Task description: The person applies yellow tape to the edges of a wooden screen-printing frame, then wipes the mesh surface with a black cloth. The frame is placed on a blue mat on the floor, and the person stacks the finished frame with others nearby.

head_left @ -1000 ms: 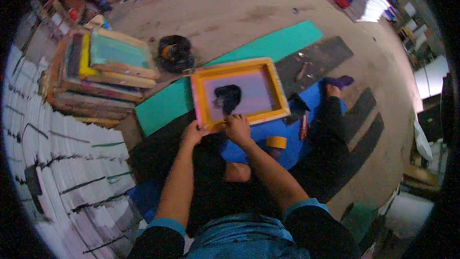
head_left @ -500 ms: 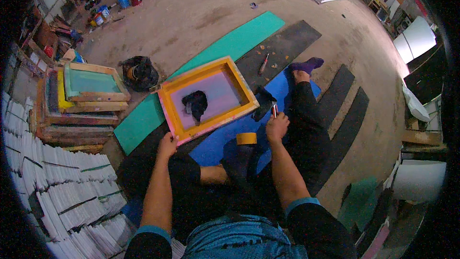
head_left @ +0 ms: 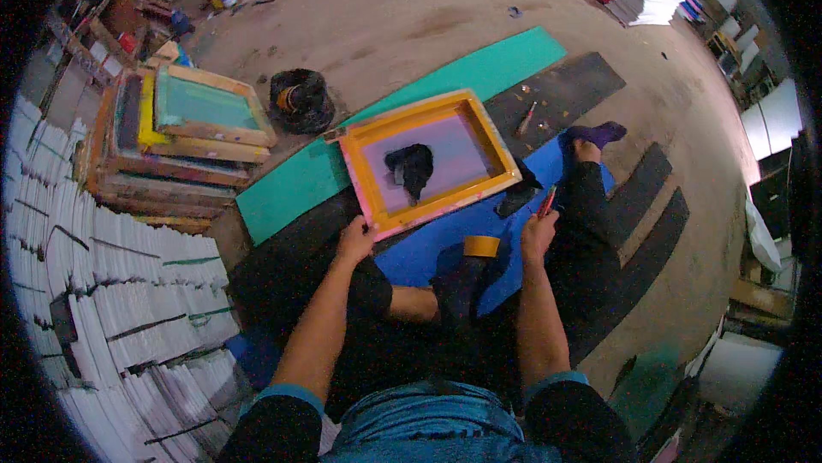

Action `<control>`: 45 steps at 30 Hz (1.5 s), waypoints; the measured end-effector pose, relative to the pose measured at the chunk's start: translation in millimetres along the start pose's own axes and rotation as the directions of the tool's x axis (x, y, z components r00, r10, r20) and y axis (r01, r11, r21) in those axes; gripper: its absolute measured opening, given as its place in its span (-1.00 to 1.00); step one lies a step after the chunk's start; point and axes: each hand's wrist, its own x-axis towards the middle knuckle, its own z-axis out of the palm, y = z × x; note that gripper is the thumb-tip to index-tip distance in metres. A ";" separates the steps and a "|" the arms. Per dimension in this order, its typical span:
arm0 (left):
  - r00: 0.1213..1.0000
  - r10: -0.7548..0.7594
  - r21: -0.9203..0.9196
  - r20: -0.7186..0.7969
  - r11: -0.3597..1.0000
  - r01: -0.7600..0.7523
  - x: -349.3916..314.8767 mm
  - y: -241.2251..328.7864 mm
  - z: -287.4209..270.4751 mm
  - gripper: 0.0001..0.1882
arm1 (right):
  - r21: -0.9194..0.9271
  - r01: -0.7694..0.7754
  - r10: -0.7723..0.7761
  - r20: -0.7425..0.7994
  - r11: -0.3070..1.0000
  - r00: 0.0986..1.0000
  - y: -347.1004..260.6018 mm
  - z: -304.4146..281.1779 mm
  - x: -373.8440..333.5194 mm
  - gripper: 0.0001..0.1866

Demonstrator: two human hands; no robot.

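A wooden screen-printing frame (head_left: 428,213) with yellow-orange inner edges lies tilted over the mats before me. A crumpled black cloth (head_left: 413,165) rests on its pale purple mesh. My left hand (head_left: 356,240) is closed on the frame's near left corner. To the right of the frame, my right hand (head_left: 539,233) is closed around a slim red tool (head_left: 547,201) with a pointed end; its exact kind is unclear. A roll of yellow tape (head_left: 481,246) is between my hands, near my bent leg. Dark material (head_left: 519,193) shows beside the frame's right corner.
Green (head_left: 282,202), black and blue mats (head_left: 411,259) lie beneath. A red-handled tool (head_left: 527,119) lies beyond the frame. Stacked frames (head_left: 171,167) and bundled white sheets (head_left: 163,292) stand left, near a black bag (head_left: 301,101). My outstretched leg (head_left: 586,197) is on the right.
The whole view has shifted, so the scene sits farther right in the picture. The red tool in my right hand now leans to the right. My left hand keeps its hold on the frame.
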 end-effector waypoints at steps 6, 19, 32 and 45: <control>0.987 -0.155 -0.089 0.037 0.983 0.157 5.0 2.9 1.3 -0.64 | 0.164 0.166 -0.220 0.409 0.972 0.886 -111.3 -10.5 -88.2 -0.60; 0.995 -0.096 -0.061 -0.018 0.994 0.095 13.1 -2.8 10.7 -0.61 | 0.193 0.427 -0.426 0.712 0.883 0.558 -157.5 53.3 -197.7 -0.44; 0.991 -0.128 -0.030 0.041 0.991 0.129 25.4 -26.8 19.0 -0.55 | 0.033 0.445 -0.308 0.767 0.895 0.563 -190.7 54.3 -204.4 -0.46; 0.973 -0.190 -0.274 0.134 0.936 0.221 63.1 -130.1 65.0 -0.46 | 0.070 0.503 -0.411 0.677 0.862 0.610 -215.6 69.6 -207.3 -0.52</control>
